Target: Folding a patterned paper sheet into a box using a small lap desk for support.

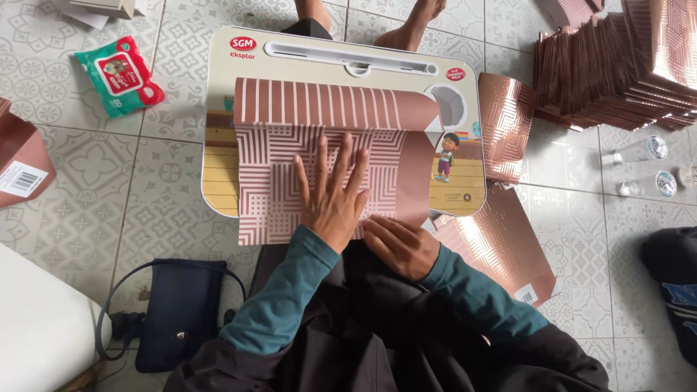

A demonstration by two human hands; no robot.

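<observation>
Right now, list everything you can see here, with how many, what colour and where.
Patterned card sheet: one, rose-brown with white lines, partly folded on the lap desk.
Lap desk: one, cream with cartoon print, on the floor ahead.
Stack of flat sheets: one pile, shiny copper, top right.
Loose sheets: two, copper, right of the desk.
Wipes pack: one, green and red, top left.
Sling bag: one, navy, lower left.
Bottles: two, clear, lying at right.
Another person's feet: two, bare, top edge.
Left hand: flat on the sheet.
Right hand: pressing the sheet's near edge.
</observation>
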